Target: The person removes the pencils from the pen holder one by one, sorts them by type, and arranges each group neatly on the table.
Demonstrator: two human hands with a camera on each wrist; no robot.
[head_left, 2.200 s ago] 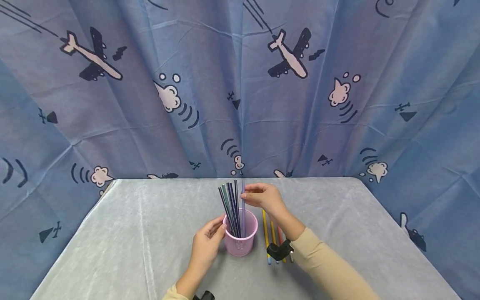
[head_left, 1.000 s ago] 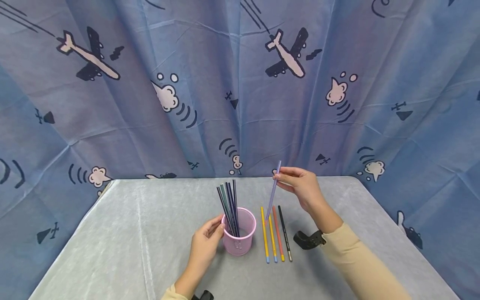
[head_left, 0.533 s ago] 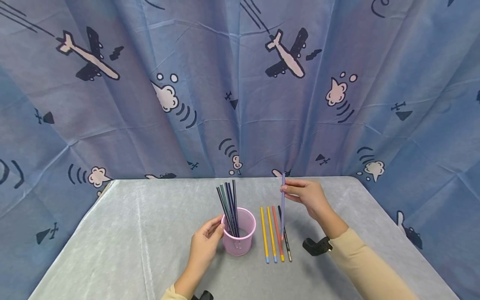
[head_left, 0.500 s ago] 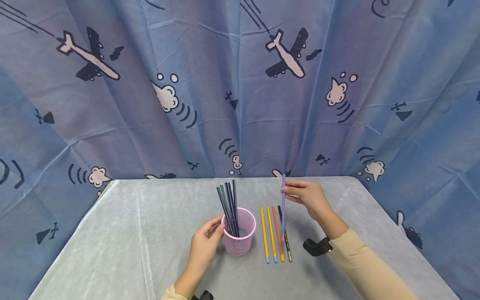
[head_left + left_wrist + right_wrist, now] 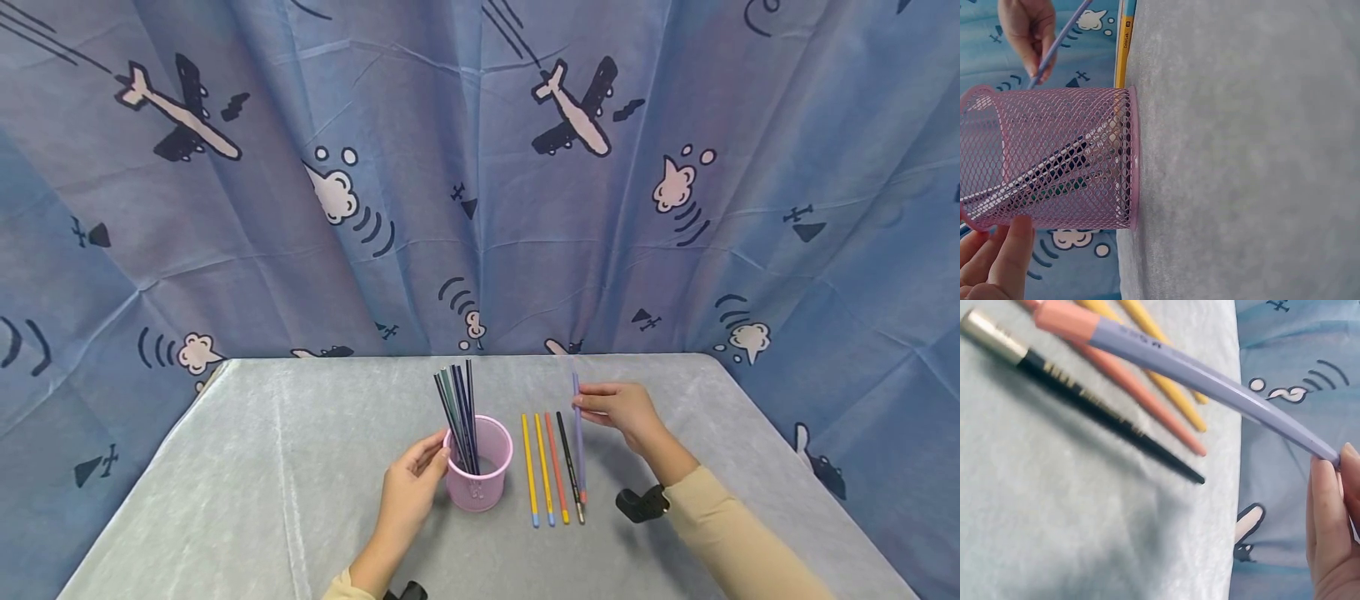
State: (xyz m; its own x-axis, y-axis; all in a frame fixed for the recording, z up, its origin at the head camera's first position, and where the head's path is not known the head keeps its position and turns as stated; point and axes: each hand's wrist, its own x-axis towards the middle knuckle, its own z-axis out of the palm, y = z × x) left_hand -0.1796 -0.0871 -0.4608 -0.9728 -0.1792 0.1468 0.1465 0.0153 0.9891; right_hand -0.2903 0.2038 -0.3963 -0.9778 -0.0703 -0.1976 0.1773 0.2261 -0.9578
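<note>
Pinching a tilted purple pencil in the right hand's grip, just beside the black pencil, and holding the pink mesh cup with the left hand, in an apparent laying-out step, likely calling next for lowering it flat onto the worktop.

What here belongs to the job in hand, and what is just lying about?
Seemingly part of the job:
purple pencil, pinched by the right fingers
pink mesh cup, with the left fingers on it
dark and greenish pencils leaning inside it
four pencils laid side by side

Seemingly just there:
patterned curtain
black device on the right wrist
</note>
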